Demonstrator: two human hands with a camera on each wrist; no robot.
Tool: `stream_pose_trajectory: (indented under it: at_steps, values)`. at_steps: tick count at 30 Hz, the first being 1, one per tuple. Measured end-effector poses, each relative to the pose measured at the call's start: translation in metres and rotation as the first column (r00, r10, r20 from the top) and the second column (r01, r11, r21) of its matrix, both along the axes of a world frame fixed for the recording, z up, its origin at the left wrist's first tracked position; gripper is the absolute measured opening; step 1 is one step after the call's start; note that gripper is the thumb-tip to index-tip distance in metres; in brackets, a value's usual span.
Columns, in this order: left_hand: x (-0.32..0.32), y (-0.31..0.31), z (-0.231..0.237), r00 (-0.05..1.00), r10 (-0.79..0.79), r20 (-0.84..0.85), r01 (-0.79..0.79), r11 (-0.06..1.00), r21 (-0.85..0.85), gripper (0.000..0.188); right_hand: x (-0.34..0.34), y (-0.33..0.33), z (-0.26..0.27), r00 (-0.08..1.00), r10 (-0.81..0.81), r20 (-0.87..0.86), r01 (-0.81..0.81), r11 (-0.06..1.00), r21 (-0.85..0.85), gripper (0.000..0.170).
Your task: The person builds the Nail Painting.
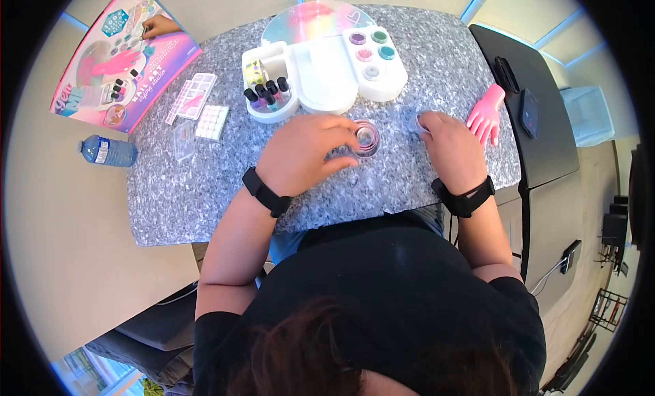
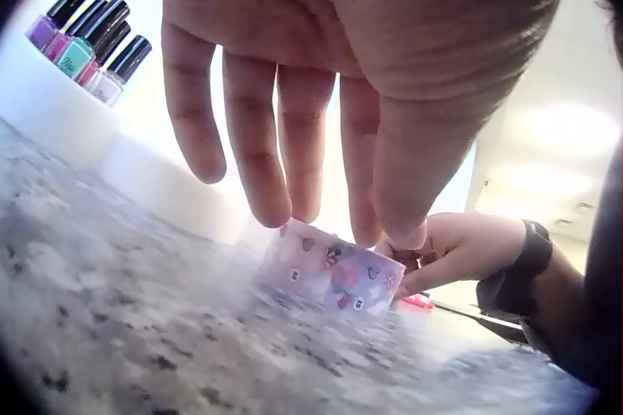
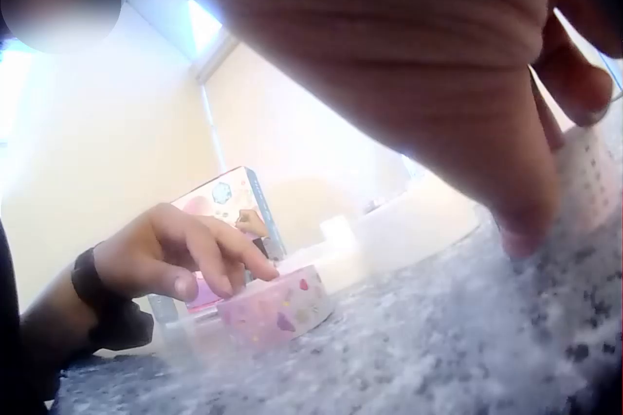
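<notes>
1. The left hand [image 1: 300, 154] is loose, with fingertips just touching the pink sticker-tape roll [image 2: 336, 274] on the stone counter [image 1: 341, 191].
2. The right hand [image 1: 456, 149] pinches a dotted roll [image 3: 589, 177], well apart from the pink one.
3. I'd press softly; a hard squeeze might bend the rings.
4. The pink roll is round, with rings inside. The counter looks hard and speckled.

Water bottle [image 1: 107, 152] on the left, pale blue bin [image 1: 589, 118] on the right
</notes>
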State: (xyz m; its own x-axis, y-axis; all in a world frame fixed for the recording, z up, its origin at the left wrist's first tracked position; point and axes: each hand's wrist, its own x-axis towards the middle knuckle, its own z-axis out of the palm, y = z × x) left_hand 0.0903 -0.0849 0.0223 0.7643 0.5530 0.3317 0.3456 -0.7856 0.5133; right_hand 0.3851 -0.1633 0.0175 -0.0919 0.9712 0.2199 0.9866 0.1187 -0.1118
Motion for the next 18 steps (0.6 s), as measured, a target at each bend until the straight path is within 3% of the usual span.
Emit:
stream_pose_trajectory:
  at_steps: [2, 4, 10, 14, 17, 18]
  values:
    - [0.006, -0.006, -0.002, 1.000, 0.003, 0.028, -0.003, 1.000, -0.005, 0.021, -0.010, -0.002, 0.005, 0.999, 0.015, -0.046, -0.015, 1.000, 0.011, 0.022]
    - [0.011, -0.006, -0.003, 0.999, 0.029, 0.045, -0.036, 0.988, 0.149, 0.019, -0.020, 0.001, 0.013, 0.982, 0.150, -0.111, -0.136, 0.982, 0.128, 0.018]
    - [0.006, -0.001, -0.017, 0.998, -0.043, 0.051, 0.041, 0.998, 0.054, 0.014, -0.040, 0.000, 0.021, 0.913, 0.281, -0.296, -0.233, 0.954, 0.188, 0.014]
    - [0.002, 0.001, -0.015, 0.997, -0.082, 0.014, 0.081, 0.996, 0.048, 0.012, -0.044, -0.003, 0.024, 0.878, 0.324, -0.353, -0.303, 0.946, 0.114, 0.015]
    - [0.004, -0.001, -0.002, 0.995, -0.095, 0.038, 0.096, 0.995, -0.027, 0.017, -0.043, -0.008, 0.025, 0.863, 0.359, -0.355, -0.345, 0.933, 0.106, 0.016]
    - [0.003, -0.004, 0.007, 0.994, 0.083, 0.066, -0.067, 0.974, -0.216, 0.022, -0.043, -0.009, 0.026, 0.872, 0.379, -0.310, -0.362, 0.925, 0.114, 0.017]
